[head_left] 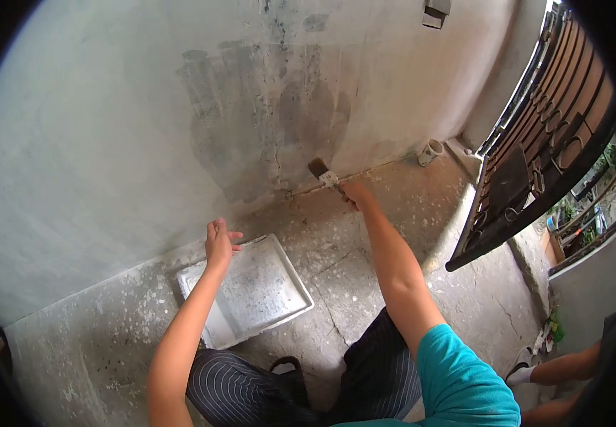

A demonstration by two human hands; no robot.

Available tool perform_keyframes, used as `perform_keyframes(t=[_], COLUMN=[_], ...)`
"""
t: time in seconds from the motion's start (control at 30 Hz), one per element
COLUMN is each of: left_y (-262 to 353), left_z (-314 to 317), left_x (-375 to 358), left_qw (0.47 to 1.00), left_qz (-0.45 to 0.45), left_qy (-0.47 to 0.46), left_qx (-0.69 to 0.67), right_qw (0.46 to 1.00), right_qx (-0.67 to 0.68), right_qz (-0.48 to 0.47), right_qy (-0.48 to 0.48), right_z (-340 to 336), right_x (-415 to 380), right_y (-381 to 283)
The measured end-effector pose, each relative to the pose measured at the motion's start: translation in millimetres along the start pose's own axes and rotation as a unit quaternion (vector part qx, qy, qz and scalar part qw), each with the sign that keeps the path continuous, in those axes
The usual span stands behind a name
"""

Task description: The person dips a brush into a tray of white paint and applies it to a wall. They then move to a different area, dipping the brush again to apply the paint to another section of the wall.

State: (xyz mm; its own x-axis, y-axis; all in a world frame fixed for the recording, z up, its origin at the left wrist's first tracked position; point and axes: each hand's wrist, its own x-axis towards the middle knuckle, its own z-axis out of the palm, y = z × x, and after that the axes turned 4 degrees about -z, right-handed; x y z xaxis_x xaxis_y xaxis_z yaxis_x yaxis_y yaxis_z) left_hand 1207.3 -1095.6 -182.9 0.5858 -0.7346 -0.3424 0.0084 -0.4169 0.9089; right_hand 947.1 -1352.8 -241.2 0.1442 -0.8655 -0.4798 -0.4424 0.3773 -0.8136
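A paintbrush [328, 178] is gripped by its handle in my right hand [355, 195], its bristles angled up to the left, close to the foot of the wall. My left hand [220, 244] is held over the far left edge of a paint tray [288, 262], fingers apart and nothing in them. White paint smears and dark specks cover the tray's bottom. On the pale wall [116, 142] ahead spreads a darker grey, wet-looking patch [272, 135] with drips running down.
A small paint-stained can [430, 152] stands at the wall's base on the right. Beyond it leans an open metal gate [528, 156]. The concrete floor [464, 299] is splattered with paint. At lower right, another person's leg [565, 367] shows.
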Motion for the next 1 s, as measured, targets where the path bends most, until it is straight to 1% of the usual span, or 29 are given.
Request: perform_keyframes(t=[0.03, 0.1, 0.17, 0.23, 0.3, 0.37, 0.4, 0.47, 0.5, 0.57, 0.6, 0.67, 0.7, 0.77, 0.83, 0.9, 0.93, 1.0], left_y=[1, 2, 0, 1, 2, 2, 2, 0, 0, -1, 1, 1, -1, -5, -5, -3, -3, -4], left_z=[0, 3, 7, 10, 11, 11, 11, 10, 9, 6, 5, 1, 0, -3, -3, 0, 1, 2], left_x=[0, -3, 1, 2, 0, 2, 3, 3, 3, -1, -1, 0, 1, 4, 5, 2, 3, 4], left_qw=[1.0, 1.0, 1.0, 1.0, 0.999, 1.0, 1.0, 1.0, 1.0, 1.0, 0.999, 0.999, 0.999, 0.999, 1.0, 0.999, 0.999, 0.999], left_qz=[0.0, 0.008, 0.011, 0.015, 0.016, 0.013, 0.011, 0.015, 0.02, 0.014, 0.011, 0.011, 0.009, 0.006, 0.003, -0.003, -0.006, 0.007], left_qy=[0.0, -0.007, -0.005, 0.0, 0.002, 0.0, -0.002, -0.001, -0.001, 0.0, 0.002, 0.004, 0.004, 0.006, 0.006, 0.012, 0.012, 0.009], left_qx=[0.002, -0.013, -0.019, -0.028, -0.027, -0.023, -0.02, -0.02, -0.02, -0.024, -0.032, -0.034, -0.035, -0.031, -0.025, -0.03, -0.03, -0.031], right_qw=[1.0, 0.985, 0.996, 0.994, 0.982, 0.967, 0.967, 0.921, 0.921, 0.894, 0.893, 0.849, 0.849, 0.878, 0.934, 0.941, 0.941, 0.967], right_qx=[0.002, -0.155, -0.084, 0.061, 0.126, 0.176, 0.176, 0.274, 0.276, 0.311, 0.311, 0.344, 0.344, 0.299, 0.197, 0.172, 0.172, 0.093], right_qz=[0.001, 0.059, 0.0, -0.048, -0.127, -0.181, -0.18, -0.259, -0.258, -0.315, -0.317, -0.384, -0.383, -0.362, -0.297, -0.282, -0.28, -0.205], right_qy=[0.0, -0.043, -0.033, -0.082, -0.051, -0.039, -0.041, -0.097, -0.097, -0.072, -0.072, -0.117, -0.119, -0.097, -0.019, -0.077, -0.078, -0.115], right_z=[-3, -14, -25, -36, -41, -48, -52, -59, -60, -59, -57, -48, -41, -22, 8, 26, 26, 14], right_x=[8, -1, -9, -36, -85, -121, -133, -150, -155, -161, -162, -164, -159, -136, -90, -61, -54, -42], right_y=[-3, -41, -66, -104, -137, -160, -168, -177, -180, -187, -189, -189, -189, -183, -164, -125, -111, -83])
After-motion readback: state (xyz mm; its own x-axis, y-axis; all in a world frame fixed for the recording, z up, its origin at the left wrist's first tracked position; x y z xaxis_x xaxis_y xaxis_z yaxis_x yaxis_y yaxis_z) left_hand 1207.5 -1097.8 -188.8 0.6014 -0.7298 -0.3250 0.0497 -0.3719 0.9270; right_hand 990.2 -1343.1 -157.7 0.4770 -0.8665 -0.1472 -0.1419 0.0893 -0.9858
